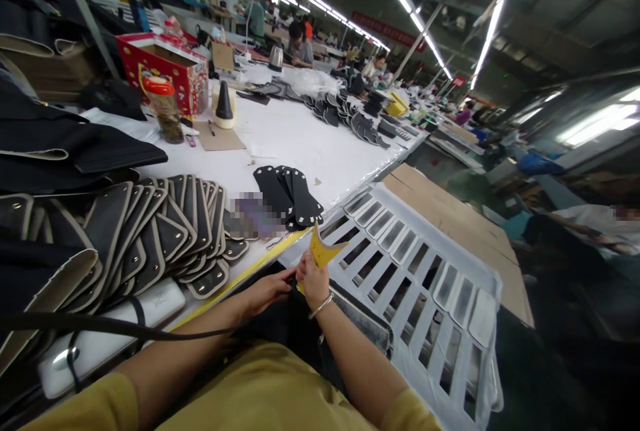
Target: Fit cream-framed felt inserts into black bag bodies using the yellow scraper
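My right hand (315,279), with a bracelet at the wrist, is closed around a flat yellow piece with a concave curved end and small holes (326,249). The piece points up and away from me, over the table's edge. Just left of it, my left hand (273,289) has its fingers stretched toward the right hand, low by the table edge; its fingertips are partly hard to make out. Beyond both hands lie black rounded panels with white marks (295,194). To the left is a fanned pile of dark panels with pale edges and metal studs (165,231).
A white slatted plastic rack (400,304) stands right of me, with cardboard (450,231) behind it. On the white table (280,134) are a red box (193,87), a jar with a red lid (165,111) and a black cone-tipped bottle (225,107). Several people work farther back.
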### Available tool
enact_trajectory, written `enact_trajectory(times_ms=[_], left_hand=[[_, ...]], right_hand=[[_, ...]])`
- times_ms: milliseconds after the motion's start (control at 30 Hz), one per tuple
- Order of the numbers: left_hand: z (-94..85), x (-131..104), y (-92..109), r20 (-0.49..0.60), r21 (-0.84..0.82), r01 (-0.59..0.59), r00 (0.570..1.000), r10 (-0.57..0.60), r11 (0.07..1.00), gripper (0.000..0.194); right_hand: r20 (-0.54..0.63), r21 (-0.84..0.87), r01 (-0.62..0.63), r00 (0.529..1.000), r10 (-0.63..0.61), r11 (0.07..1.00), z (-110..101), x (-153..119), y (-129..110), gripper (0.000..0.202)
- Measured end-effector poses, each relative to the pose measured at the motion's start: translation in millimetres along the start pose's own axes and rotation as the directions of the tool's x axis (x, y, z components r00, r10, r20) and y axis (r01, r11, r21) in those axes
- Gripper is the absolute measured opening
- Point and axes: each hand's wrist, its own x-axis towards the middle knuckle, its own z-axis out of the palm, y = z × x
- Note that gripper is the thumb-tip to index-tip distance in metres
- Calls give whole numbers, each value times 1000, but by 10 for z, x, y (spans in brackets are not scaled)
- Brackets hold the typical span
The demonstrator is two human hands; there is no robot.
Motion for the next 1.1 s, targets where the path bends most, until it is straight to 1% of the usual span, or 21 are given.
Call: enact_trajectory(times_ms=[100,167,233,300,400,467,500,533,567,600,633,667,700,733,767,800,833,867,900,967,1100], left_hand=[[47,20,70,-83,41,27,996,-23,999,54],[94,51,110,-118,56,36,993,-29,998,51],[135,86,133,-141,79,46,989,-34,996,48],[157,108,139,-149,110,60,988,-43,992,49],[163,114,122,-142,155,88,988,-66,984,55],[158,118,92,-132,266,62,991,-28,962,59],[153,125,74,-126,374,24,992,25,927,59],[147,137,56,-108,514,-23,990,91,857,60],[141,153,40,-72,660,-79,983,167,747,60],[137,171,29,-12,788,-138,971,240,600,61],[137,191,25,67,885,-192,954,294,423,63],[145,212,29,161,941,-244,933,322,235,66],[163,233,42,262,955,-292,911,319,50,71],[193,257,60,353,936,-333,890,288,-118,76],[237,282,82,423,896,-364,874,240,-254,80],[295,308,103,472,850,-388,861,188,-356,84],[366,336,118,504,808,-407,852,141,-426,86],[449,365,123,524,774,-424,845,101,-471,86],[538,394,118,537,750,-439,841,67,-495,86],[724,449,72,550,723,-471,835,9,-505,86],[1033,541,-92,560,718,-522,826,-62,-461,88]], right_hand=[[-28,96,-5,1000,7,995,-242,17,-319,36],[-71,169,26,997,-14,985,-464,-36,-554,32],[-112,272,33,994,-2,962,-710,-136,-719,28],[-150,330,26,988,26,944,-966,-265,-789,26],[-205,407,45,978,44,912,-1354,-475,-783,25],[-264,451,92,964,34,888,-1597,-608,-765,24],[-303,460,120,953,29,880,-1706,-670,-758,25],[-347,459,147,938,25,876,-1802,-729,-750,25],[-389,450,171,921,20,877,-1882,-784,-739,26],[-426,434,189,904,16,881,-1944,-835,-723,27],[-453,416,199,891,13,888,-1988,-882,-701,27],[-471,398,202,882,11,895,-2016,-925,-672,28],[-482,382,198,876,12,902,-2030,-965,-638,29],[-489,370,193,872,14,909,-2033,-1001,-601,30],[-495,362,187,869,18,913,-2028,-1033,-563,31],[-501,358,184,865,22,916,-2019,-1060,-526,32],[-509,357,184,861,25,916,-2009,-1084,-493,33],[-517,359,188,855,27,914,-2000,-1103,-464,33],[-525,365,193,851,30,911,-1992,-1118,-441,32],[-544,376,202,838,39,904,-1980,-1138,-407,32],[-560,385,211,827,46,899,-1946,-1164,-361,32]])
